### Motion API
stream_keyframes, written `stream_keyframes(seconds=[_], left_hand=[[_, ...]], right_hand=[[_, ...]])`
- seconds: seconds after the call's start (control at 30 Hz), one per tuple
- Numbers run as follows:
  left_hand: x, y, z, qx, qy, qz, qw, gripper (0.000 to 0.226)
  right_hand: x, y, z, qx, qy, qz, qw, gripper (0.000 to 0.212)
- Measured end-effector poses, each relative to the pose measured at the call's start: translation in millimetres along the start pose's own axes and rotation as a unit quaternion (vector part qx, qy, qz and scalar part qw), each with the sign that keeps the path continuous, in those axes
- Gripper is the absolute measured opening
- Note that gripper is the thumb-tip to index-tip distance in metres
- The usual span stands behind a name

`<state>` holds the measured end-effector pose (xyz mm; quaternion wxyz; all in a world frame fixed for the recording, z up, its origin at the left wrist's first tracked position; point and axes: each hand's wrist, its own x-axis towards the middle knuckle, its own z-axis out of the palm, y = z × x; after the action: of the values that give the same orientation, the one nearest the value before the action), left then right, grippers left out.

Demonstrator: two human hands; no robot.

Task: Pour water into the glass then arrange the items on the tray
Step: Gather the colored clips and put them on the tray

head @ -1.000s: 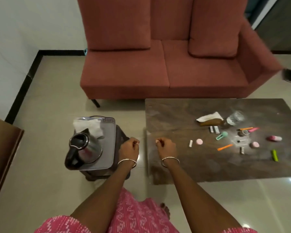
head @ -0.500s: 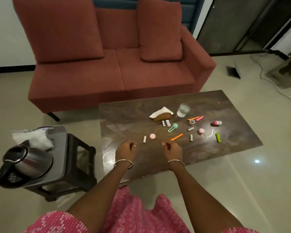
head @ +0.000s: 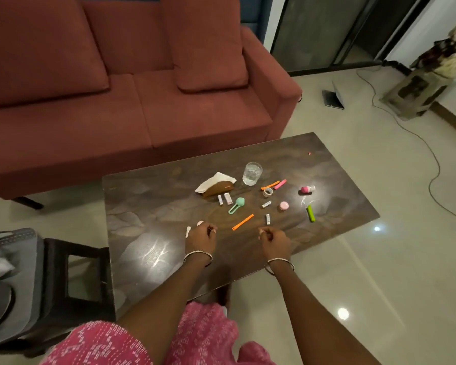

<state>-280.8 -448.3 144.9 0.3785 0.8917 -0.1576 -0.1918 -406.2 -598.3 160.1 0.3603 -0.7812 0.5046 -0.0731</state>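
Dark table (head: 142, 206) | clear textured glass (head: 252, 173) upright | left grip (head: 200, 237), right grip (head: 274, 239) curled, holding nothing seen

A red sofa (head: 142, 122) with 2 loose back cushions (head: 206, 48) stands far left on a glossy beige tile floor (head: 406, 285). A low dark wood-grain table (head: 148, 206) sits in front of it, with a dark stool (head: 75, 247) to the table's left. Far right are dark glass doors (head: 319, 30). A cable (head: 438, 167) trails across the floor, which shows 2 bright light spots (head: 343, 313).
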Motion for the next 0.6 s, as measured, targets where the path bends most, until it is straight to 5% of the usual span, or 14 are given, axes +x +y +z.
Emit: stream_keyframes(seconds=[0.33, 0.6], left_hand=[[84.6, 46.9, 73.4, -0.011, -0.017, -0.115, 0.993, 0.014], [139.9, 75.5, 104.9, 0.011, -0.021, -0.129, 0.991, 0.013]], right_hand=[[125.2, 6.7, -19.6, -0.081, -0.063, 0.015, 0.995, 0.024], [198.3, 11.7, -28.6, -0.064, -0.075, 0.031, 0.995, 0.018]])
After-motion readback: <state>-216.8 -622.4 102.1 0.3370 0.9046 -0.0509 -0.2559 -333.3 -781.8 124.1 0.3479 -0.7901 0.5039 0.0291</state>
